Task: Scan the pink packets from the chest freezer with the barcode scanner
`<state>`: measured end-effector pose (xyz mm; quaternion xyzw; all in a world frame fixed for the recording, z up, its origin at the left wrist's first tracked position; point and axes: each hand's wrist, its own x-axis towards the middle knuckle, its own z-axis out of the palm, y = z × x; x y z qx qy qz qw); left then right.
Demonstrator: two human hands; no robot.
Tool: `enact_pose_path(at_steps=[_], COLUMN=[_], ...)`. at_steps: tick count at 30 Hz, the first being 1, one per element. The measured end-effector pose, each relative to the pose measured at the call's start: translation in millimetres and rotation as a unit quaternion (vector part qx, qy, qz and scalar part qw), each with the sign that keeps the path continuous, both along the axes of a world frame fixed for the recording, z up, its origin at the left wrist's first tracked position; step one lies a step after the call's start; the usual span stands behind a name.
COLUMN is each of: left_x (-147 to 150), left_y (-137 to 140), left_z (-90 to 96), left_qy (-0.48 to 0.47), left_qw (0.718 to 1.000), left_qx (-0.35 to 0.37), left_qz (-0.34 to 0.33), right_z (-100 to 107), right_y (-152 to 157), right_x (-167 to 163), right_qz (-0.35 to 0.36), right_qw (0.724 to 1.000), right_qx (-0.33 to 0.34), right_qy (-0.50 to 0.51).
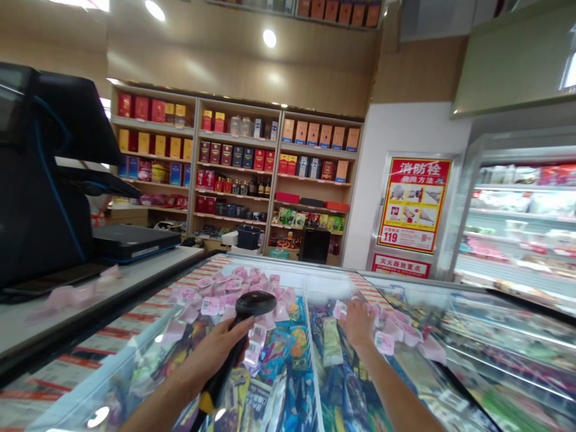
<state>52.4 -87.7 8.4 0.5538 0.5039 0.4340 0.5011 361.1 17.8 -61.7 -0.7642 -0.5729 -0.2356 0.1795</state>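
Note:
My left hand [224, 348] is wrapped around the black handle of a handheld barcode scanner [255, 303], its rounded head facing away from me. Small pink plastic pieces with white barcode labels [210, 306] lie in a heap beyond it on the glass freezer top. On the right, my right hand [359, 324] reaches to a second group of pink pieces [398, 329]. Its fingers are curled at the far end, against a pink labelled piece [340, 309]; the fingertips are partly hidden. Colourful ice-cream packs [288, 345] show through the glass underneath.
At left, a checkout terminal [40, 180] stands on a counter [171, 262], with more pink pieces [74, 297] along its edge. Shelves of boxed goods [234, 157] line the back wall. A red fire-hydrant poster [414, 204] hangs beside a lit refrigerated display [522, 222].

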Motion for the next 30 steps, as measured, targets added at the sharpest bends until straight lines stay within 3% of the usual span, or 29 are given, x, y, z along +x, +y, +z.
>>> enact_pose_path(at_steps=[3,6,10,14,26,28,30], left_x=[-6.0,-10.1,-14.5,-16.9,-1.7,-0.7,1.4], left_y=[3.5,4.9,1.9,-1.2,-3.5,-5.4,-7.4], left_z=[-5.0,-6.7,-6.1,-6.3,-1.3,0.3,3.1], left_qy=[-0.016,-0.021,-0.008,0.003,0.016,0.011,0.005], left_qw=[1.000,1.000,1.000,0.999,1.000,1.000,1.000], left_qx=[0.005,0.005,0.009,0.011,0.018,0.023,0.025], left_qz=[-0.007,-0.001,0.004,0.033,0.012,0.015,0.017], right_z=[1.1,3.5,6.2,3.0,-15.3,-15.6,-15.7], right_y=[0.8,4.3,13.8,20.5,20.7,22.6,26.5], right_x=[-3.7,-32.5,-93.2,-136.4,-131.7,-134.1,-131.0], right_qz=[0.012,0.104,0.239,0.272,0.340,0.330,0.306], right_qw=[1.000,0.992,0.963,0.946,0.892,0.863,0.788], right_qx=[0.020,0.038,-0.019,-0.073,-0.020,0.018,0.073], right_qy=[0.013,0.054,0.124,0.164,0.296,0.381,0.529])
